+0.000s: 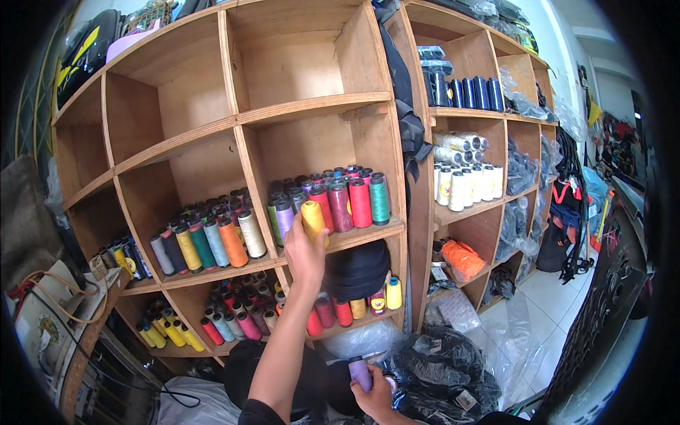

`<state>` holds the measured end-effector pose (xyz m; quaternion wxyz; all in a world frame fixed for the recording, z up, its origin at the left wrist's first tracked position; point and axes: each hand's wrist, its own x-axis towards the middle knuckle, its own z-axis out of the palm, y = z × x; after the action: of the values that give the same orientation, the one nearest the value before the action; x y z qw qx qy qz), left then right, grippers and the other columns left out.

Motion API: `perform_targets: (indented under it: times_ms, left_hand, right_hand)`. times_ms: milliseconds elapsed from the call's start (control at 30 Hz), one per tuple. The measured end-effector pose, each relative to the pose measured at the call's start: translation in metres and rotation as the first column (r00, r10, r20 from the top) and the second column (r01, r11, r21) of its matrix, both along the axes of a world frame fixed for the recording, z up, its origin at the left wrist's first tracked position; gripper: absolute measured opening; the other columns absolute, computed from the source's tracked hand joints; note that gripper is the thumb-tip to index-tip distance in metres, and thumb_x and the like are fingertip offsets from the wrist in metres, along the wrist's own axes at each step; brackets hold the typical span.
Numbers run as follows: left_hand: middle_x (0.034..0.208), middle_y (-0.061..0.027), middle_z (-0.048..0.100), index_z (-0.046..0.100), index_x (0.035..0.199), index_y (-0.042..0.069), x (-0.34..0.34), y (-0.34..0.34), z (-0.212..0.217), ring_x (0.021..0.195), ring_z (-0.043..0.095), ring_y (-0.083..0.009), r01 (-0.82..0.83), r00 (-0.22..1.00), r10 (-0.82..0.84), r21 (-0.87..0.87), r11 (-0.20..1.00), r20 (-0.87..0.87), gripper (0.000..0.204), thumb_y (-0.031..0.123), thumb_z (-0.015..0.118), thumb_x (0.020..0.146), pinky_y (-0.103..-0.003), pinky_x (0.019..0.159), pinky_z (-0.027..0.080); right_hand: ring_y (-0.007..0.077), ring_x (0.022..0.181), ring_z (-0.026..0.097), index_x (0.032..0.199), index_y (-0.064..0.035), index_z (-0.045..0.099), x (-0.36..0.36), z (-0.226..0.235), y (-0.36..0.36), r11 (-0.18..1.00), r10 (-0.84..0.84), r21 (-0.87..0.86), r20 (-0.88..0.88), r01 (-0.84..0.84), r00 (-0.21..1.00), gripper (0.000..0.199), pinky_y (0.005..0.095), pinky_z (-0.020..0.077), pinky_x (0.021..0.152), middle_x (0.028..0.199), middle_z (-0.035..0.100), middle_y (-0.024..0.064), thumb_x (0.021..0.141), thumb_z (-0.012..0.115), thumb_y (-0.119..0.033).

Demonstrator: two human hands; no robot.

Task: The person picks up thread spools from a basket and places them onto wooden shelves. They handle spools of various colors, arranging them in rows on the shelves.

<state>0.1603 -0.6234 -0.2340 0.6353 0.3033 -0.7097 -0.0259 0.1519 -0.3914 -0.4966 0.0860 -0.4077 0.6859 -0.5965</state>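
My left hand (305, 253) is raised at the middle cubby and closed around a yellow thread spool (312, 214), which stands at the front edge of a group of spools. Beside that spool are a lilac spool (284, 216) on its left and red spools (360, 202) on its right, with a green spool (380, 200) at the end of the row. Lower down, in front of the shelves, my right hand (377, 399) grips a purple thread spool (360, 373), held upright with a slight tilt.
Wooden shelving (319, 106) spans the view, its lower cubbies holding many coloured spools. White spools (467, 185) and dark blue spools (480, 93) fill cubbies on the right. Black plastic bags (439, 375) lie on the floor below. A dark perforated panel (595, 297) rises at the right.
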Motion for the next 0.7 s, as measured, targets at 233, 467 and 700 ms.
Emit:
perform_targets:
  times_ms: [233,467,700]
  left_hand:
    - [0.098,-0.0182,0.061,0.057,0.114,0.002,-0.009,0.010,0.004,0.097,0.061,-0.0390,-0.116,0.993,0.115,0.042,0.992,0.022,0.042,0.017,0.078,0.080,-0.047,0.083,0.050]
    - [0.107,-0.0164,0.058,0.062,0.110,0.002,-0.009,0.010,-0.023,0.100,0.059,-0.0344,-0.124,0.970,0.143,-0.104,0.987,0.198,0.026,0.007,0.067,0.085,-0.045,0.083,0.051]
    - [0.123,-0.0179,0.057,0.056,0.128,-0.004,0.006,0.002,-0.060,0.118,0.055,-0.0348,-0.086,0.907,0.200,-0.302,0.950,0.370,0.048,-0.003,0.059,0.080,-0.043,0.098,0.049]
  right_hand:
    - [0.0323,0.083,0.070,0.115,-0.0020,0.059,-0.003,0.005,0.007,0.999,0.035,-0.029,0.047,-0.034,0.998,0.048,0.0405,0.0543,0.075,0.092,0.070,0.0184,0.076,0.076,-0.022]
    - [0.0198,0.075,0.066,0.114,0.0031,0.055,-0.011,0.002,0.011,0.981,0.111,-0.189,0.355,-0.046,0.928,0.037,0.0332,0.0543,0.067,0.090,0.067,0.0131,0.083,0.067,-0.014]
    - [0.0196,0.092,0.064,0.131,0.0016,0.046,-0.066,0.054,-0.025,0.822,0.460,-0.533,0.411,-0.202,0.787,0.042,0.0339,0.0525,0.082,0.111,0.062,0.0128,0.094,0.050,-0.018]
